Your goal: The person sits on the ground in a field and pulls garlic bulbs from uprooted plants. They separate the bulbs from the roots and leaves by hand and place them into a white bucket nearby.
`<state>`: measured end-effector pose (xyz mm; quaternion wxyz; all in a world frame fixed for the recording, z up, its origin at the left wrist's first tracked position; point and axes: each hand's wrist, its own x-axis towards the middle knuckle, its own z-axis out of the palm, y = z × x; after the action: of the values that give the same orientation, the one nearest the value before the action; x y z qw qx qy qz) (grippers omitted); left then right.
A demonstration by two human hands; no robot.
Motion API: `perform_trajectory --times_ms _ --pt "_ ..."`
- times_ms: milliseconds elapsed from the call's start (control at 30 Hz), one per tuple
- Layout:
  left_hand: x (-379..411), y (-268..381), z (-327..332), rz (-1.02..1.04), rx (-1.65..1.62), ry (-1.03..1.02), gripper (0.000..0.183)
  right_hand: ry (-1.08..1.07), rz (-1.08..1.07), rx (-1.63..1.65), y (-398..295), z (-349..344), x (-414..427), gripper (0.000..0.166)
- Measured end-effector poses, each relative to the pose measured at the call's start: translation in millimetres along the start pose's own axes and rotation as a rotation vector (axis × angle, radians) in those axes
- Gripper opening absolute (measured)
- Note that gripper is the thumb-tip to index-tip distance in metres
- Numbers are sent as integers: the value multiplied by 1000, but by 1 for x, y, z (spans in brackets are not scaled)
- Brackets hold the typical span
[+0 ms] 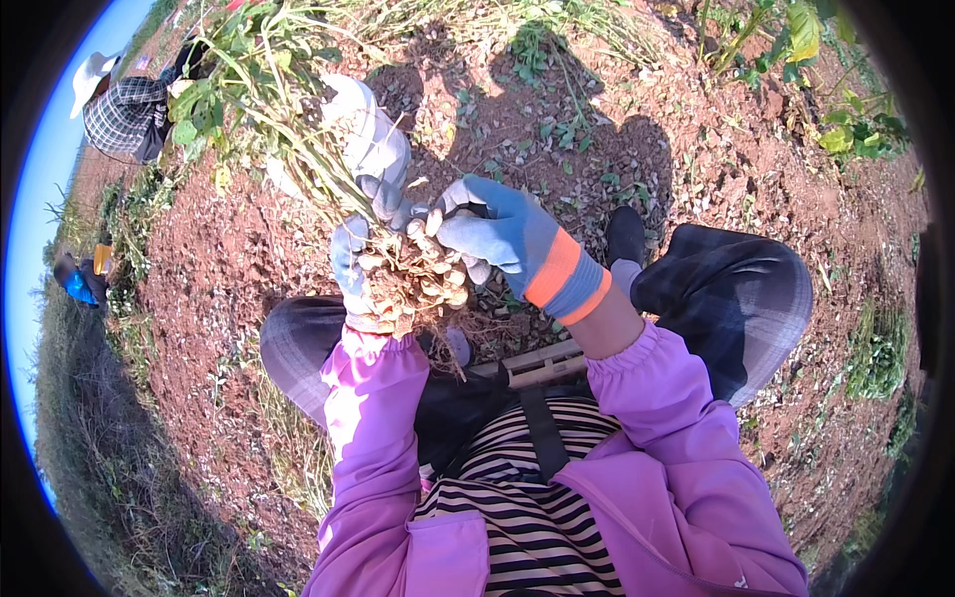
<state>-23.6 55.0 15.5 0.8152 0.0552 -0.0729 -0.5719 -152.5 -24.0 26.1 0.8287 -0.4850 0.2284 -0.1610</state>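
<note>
My gloved left hand (pixel 352 254) grips the stems of an uprooted bunch of peanut plants (pixel 298 142). Its leafy tops lean to the upper left, and the roots point towards me. Pale peanut pods (pixel 440 280) cluster among the tangled roots just past that hand. My right hand (pixel 492 231), in a blue-grey glove with an orange-striped cuff, has its fingers curled at the pods. Its fingertips touch the cluster, and a pod is partly visible between them. Behind the stems a white bag (pixel 369 134) rests on the soil, partly covered by the plants.
A wooden crate or low seat (pixel 545 363) lies between my legs. Reddish soil (pixel 216 276) scattered with dry leaves surrounds me. Leafy plants (pixel 858 134) grow at the upper right. A person in a checked shirt (pixel 127 112) is at the upper left, another person (pixel 82 280) farther off.
</note>
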Motion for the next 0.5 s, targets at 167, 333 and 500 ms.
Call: perform_trajectory --times_ms 167,333,500 --pt "-1 3 -9 -21 201 -102 26 -11 48 60 5 -3 2 23" --pt "-1 3 -11 3 254 -86 25 75 -42 107 20 -3 7 18" --pt "-1 2 -9 -16 324 -108 24 235 -4 272 17 -1 2 19"
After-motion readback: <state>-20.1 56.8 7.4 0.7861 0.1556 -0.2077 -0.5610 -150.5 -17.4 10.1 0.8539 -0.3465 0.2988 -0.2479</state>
